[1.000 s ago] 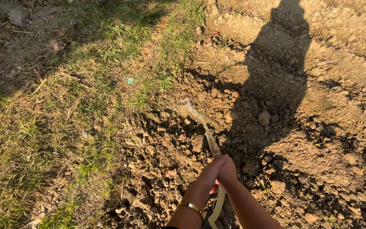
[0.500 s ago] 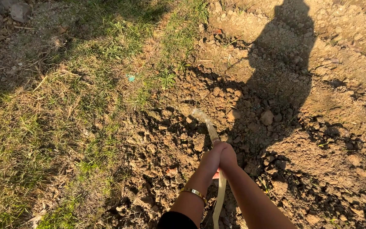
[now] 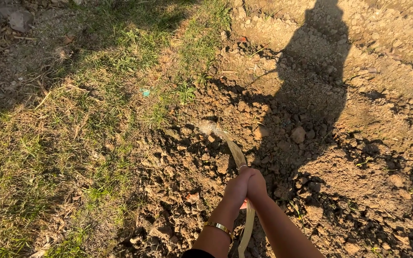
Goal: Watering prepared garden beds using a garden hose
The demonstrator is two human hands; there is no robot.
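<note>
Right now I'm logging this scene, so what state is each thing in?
hose: held in both hands, running.
water: streaming out, landing on the clods.
left hand: closed around the hose.
right hand: closed around the hose.
bracelet: worn on the left wrist.
soil: broken into clods.
grass: patchy, partly dry.
</note>
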